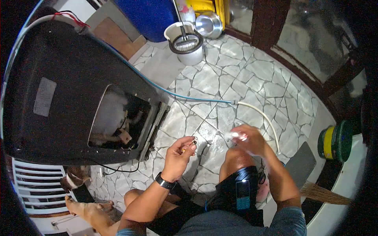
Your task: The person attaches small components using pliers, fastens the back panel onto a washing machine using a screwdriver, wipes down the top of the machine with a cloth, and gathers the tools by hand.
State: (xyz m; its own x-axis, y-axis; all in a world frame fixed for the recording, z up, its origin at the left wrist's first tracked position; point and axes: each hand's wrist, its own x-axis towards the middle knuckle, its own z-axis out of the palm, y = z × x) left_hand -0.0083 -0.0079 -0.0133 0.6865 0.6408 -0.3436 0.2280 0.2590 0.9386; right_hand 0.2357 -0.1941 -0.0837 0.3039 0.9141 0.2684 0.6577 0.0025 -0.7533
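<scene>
Pinching small part (184, 150) in left hand (179, 155) grip, narrow; right hand (248, 139) grip closed on clear bit (237, 135), just right of it. Risk: part slips, lost in stone floor (232, 78) cracks below.

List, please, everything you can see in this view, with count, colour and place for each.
Appliance casing: one, black, left, lying on the floor, open hatch showing wiring.
Hose: one, blue then white, from the casing across the floor.
Bucket: one, white, top centre, dark strainer on top.
Barrel: one, blue, top.
Metal bowl: one, silver, top.
Floor: pale stone mosaic.
Left hand: pinching a small part, black wristband.
Right hand: gripping a small pale item.
</scene>
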